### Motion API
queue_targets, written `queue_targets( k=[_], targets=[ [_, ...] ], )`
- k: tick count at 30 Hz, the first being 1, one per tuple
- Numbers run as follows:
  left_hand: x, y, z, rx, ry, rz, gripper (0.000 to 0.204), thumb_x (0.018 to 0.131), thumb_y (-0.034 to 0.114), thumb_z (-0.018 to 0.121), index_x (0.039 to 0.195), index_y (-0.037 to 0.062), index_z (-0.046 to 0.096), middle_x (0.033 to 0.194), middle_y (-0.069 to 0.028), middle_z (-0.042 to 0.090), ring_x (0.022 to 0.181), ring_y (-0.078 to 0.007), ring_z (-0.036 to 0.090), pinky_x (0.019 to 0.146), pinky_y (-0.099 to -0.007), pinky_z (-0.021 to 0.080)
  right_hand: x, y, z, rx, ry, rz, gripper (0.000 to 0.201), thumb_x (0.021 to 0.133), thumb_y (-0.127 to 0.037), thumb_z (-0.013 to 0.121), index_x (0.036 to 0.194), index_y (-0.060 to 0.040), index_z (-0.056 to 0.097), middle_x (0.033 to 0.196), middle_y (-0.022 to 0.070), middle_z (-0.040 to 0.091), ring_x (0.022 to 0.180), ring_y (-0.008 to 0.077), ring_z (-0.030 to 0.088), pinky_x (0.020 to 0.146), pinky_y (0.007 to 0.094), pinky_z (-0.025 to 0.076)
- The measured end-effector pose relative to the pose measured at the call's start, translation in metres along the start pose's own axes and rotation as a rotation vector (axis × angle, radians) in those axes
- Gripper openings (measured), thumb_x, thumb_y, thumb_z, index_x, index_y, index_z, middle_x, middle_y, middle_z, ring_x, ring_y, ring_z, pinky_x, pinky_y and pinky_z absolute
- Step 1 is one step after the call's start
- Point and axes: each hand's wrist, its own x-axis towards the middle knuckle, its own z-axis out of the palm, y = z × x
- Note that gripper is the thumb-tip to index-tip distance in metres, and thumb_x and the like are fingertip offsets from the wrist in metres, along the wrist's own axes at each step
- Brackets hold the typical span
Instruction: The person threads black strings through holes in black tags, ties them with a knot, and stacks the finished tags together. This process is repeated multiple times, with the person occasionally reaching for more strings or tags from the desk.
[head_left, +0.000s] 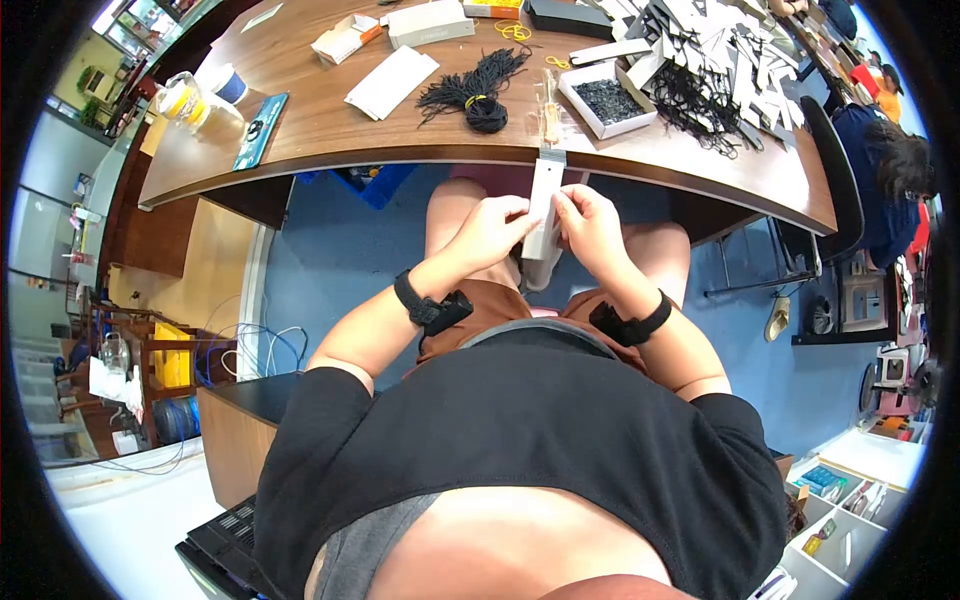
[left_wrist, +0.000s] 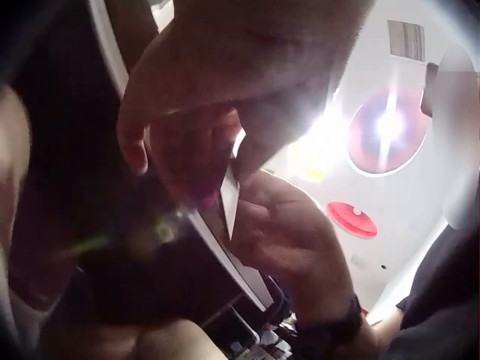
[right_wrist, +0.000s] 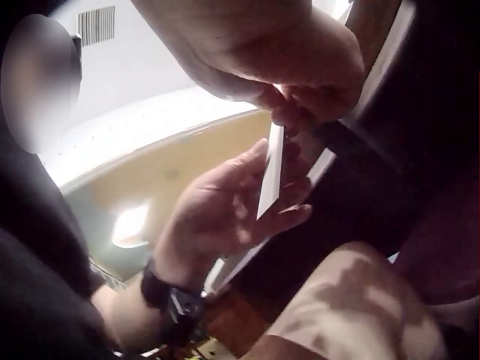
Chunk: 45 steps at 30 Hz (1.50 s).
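A long, narrow white box (head_left: pixel 541 205) hangs over the table's front edge, between the two hands, with a dark band at its upper end. At its left side, the left hand (head_left: pixel 492 232) holds it by thumb and fingers. The right hand (head_left: pixel 592 228) pinches its right side. In the right wrist view the box (right_wrist: pixel 273 169) is seen narrow-side on, the right hand (right_wrist: pixel 277 56) gripping its top and the left hand (right_wrist: pixel 217 206) around its lower part. The left wrist view shows the left hand (left_wrist: pixel 240 67) above and the right hand (left_wrist: pixel 289 240) below, partly in shadow.
On the table (head_left: pixel 330 130) lie a bundle of black cords (head_left: pixel 485 100), an open tray of small dark pieces (head_left: pixel 607 98), a white box (head_left: pixel 392 84) and a large pile of white boxes (head_left: pixel 730 60). A jar (head_left: pixel 182 100) and a cup (head_left: pixel 229 84) stand at left.
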Motion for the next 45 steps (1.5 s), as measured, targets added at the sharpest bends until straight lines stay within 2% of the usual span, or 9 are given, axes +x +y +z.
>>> queue_targets(
  k=[7, 14, 15, 18, 25, 32, 36, 37, 45],
  targets=[
    [0.016, -0.012, 0.019, -0.125, 0.257, 0.012, 0.018, 0.087, 0.014, 0.058, 0.091, -0.0028, 0.063, 0.074, -0.0115, 0.065, 0.065, -0.0169, 0.063, 0.061, -0.0301, 0.050, 0.006, 0.015, -0.004, -0.133, 0.085, -0.061, 0.017, 0.085, -0.014, 0.061, 0.086, 0.0027, 0.063, 0.067, 0.0118, 0.061, 0.058, 0.0135, 0.057, 0.057, 0.0281, 0.047],
    [0.032, -0.007, 0.012, 0.388, 0.353, 0.168, 0.015, 0.083, 0.013, 0.062, 0.080, -0.0021, 0.065, 0.067, -0.0099, 0.064, 0.058, -0.0123, 0.060, 0.055, -0.0274, 0.049, 0.021, -0.002, -0.015, -0.656, 0.118, -0.229, 0.024, 0.083, -0.027, 0.061, 0.081, -0.0040, 0.067, 0.073, 0.0142, 0.064, 0.065, 0.0299, 0.062, 0.058, 0.0353, 0.049],
    [0.033, -0.009, 0.013, 0.301, 0.375, 0.142, 0.017, 0.079, 0.018, 0.063, 0.078, 0.0017, 0.066, 0.067, -0.0163, 0.062, 0.060, -0.0297, 0.061, 0.056, -0.0361, 0.047, 0.020, -0.009, -0.014, -0.723, 0.200, -0.343, 0.023, 0.081, -0.029, 0.064, 0.074, -0.0063, 0.065, 0.069, 0.0112, 0.062, 0.062, 0.0296, 0.061, 0.056, 0.0361, 0.048],
    [0.036, -0.009, 0.008, 0.284, 0.332, 0.088, 0.016, 0.080, 0.018, 0.062, 0.078, 0.0017, 0.066, 0.069, -0.0176, 0.062, 0.062, -0.0313, 0.062, 0.057, -0.0374, 0.047, 0.027, -0.042, -0.009, -0.871, 0.350, -0.592, 0.024, 0.078, -0.026, 0.067, 0.062, -0.0104, 0.057, 0.058, 0.0067, 0.053, 0.053, 0.0262, 0.056, 0.050, 0.0362, 0.045],
    [0.038, -0.009, 0.004, 0.425, 0.353, 0.127, 0.021, 0.080, 0.021, 0.063, 0.081, 0.0007, 0.067, 0.074, -0.0196, 0.063, 0.069, -0.0346, 0.063, 0.063, -0.0396, 0.049, 0.088, -0.058, 0.031, -0.843, 0.214, -0.771, 0.013, 0.075, -0.020, 0.068, 0.079, -0.0103, 0.061, 0.083, 0.0053, 0.058, 0.081, 0.0231, 0.059, 0.066, 0.0349, 0.048],
    [0.014, 0.021, -0.031, 0.536, 0.492, 0.238, 0.017, 0.077, 0.014, 0.062, 0.087, 0.0010, 0.065, 0.088, -0.0145, 0.065, 0.082, -0.0291, 0.062, 0.073, -0.0364, 0.048, 0.096, -0.048, 0.037, -0.914, 0.136, -0.549, 0.006, 0.076, -0.016, 0.065, 0.076, -0.0103, 0.063, 0.081, 0.0046, 0.059, 0.078, 0.0255, 0.060, 0.067, 0.0353, 0.048],
    [0.031, 0.040, -0.057, 1.069, 0.594, 0.487, 0.057, 0.075, 0.019, 0.063, 0.127, 0.0044, 0.046, 0.131, -0.0158, 0.044, 0.123, -0.0378, 0.037, 0.102, -0.0478, 0.030, 0.088, -0.053, 0.032, -0.859, 0.111, -0.561, 0.009, 0.077, -0.017, 0.065, 0.077, -0.0090, 0.061, 0.079, 0.0065, 0.058, 0.073, 0.0281, 0.060, 0.065, 0.0361, 0.048],
    [0.037, 0.031, -0.063, 1.175, 0.392, 0.378, 0.071, 0.075, 0.023, 0.063, 0.137, 0.0035, 0.033, 0.141, -0.0160, 0.034, 0.130, -0.0383, 0.028, 0.108, -0.0522, 0.019, 0.087, -0.053, 0.032, -0.857, 0.107, -0.568, 0.009, 0.077, -0.017, 0.064, 0.077, -0.0087, 0.061, 0.079, 0.0075, 0.058, 0.073, 0.0288, 0.060, 0.065, 0.0364, 0.049],
    [0.052, 0.023, -0.080, 1.369, 0.296, 0.334, 0.058, 0.081, 0.028, 0.051, 0.134, 0.0064, 0.040, 0.140, -0.0123, 0.038, 0.127, -0.0361, 0.035, 0.104, -0.0573, 0.023, 0.027, -0.086, -0.013, -0.256, -0.159, -0.282, 0.005, 0.081, -0.009, 0.060, 0.083, -0.0043, 0.059, 0.072, 0.0027, 0.057, 0.065, 0.0118, 0.054, 0.061, 0.0250, 0.044]
  ],
)
